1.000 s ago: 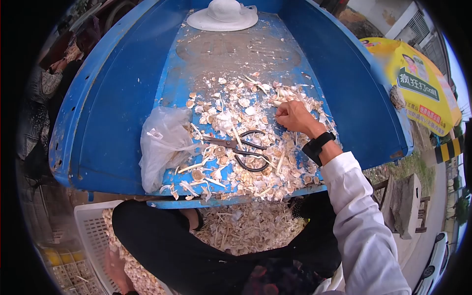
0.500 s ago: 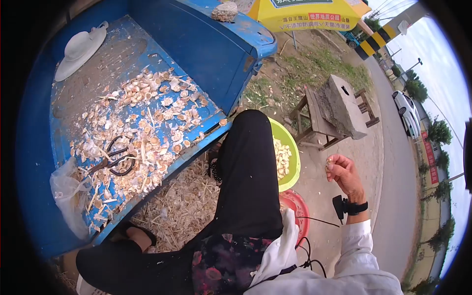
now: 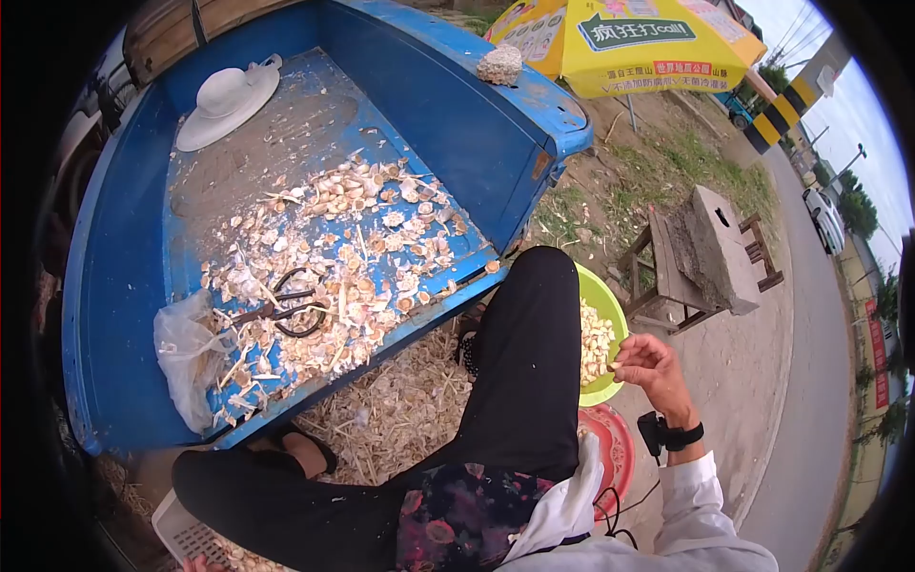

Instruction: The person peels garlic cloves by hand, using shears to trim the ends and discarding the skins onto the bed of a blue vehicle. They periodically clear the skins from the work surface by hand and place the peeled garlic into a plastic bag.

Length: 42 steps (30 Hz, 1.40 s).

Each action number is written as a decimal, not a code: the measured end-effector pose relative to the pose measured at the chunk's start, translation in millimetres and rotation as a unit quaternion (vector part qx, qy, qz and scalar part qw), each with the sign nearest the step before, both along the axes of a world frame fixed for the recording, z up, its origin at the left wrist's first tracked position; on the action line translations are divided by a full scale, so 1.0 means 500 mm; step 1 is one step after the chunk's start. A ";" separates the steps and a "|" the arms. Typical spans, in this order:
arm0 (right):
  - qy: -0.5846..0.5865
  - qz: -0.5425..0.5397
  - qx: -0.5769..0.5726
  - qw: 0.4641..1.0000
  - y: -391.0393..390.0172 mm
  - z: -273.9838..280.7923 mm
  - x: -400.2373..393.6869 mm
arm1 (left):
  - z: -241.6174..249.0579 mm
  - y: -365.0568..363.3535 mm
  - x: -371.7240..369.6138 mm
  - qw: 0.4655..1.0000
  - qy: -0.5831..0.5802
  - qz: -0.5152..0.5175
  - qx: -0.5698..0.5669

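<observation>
My right hand is at the near rim of the lime-green basin, thumb and fingers pinched on a small garlic clove. Inside the basin lie many peeled garlic cloves. Of my left hand, only some fingertips show at the bottom left edge, by a white slotted basket containing garlic; its grip is hidden. Garlic husks and bulbs spread over the blue cart bed. Black-handled scissors rest among them.
A white hat and a clear plastic bag lie on the cart bed. Beneath the basin is a red basin. A wooden stool bears a concrete block. Husks cover the ground below the cart.
My right hand has moved left to the green basin's rim. Fingertips of my left hand and the white basket have come into view at the bottom left as the view shifted.
</observation>
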State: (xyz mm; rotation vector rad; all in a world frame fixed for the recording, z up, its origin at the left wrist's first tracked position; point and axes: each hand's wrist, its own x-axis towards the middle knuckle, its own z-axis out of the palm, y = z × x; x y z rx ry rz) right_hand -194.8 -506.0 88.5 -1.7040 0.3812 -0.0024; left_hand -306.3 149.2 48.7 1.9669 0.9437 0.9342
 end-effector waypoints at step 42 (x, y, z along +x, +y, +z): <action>-0.298 0.386 -0.183 0.854 0.417 0.190 0.571 | 0.062 -0.656 0.597 0.542 0.136 -0.691 -0.458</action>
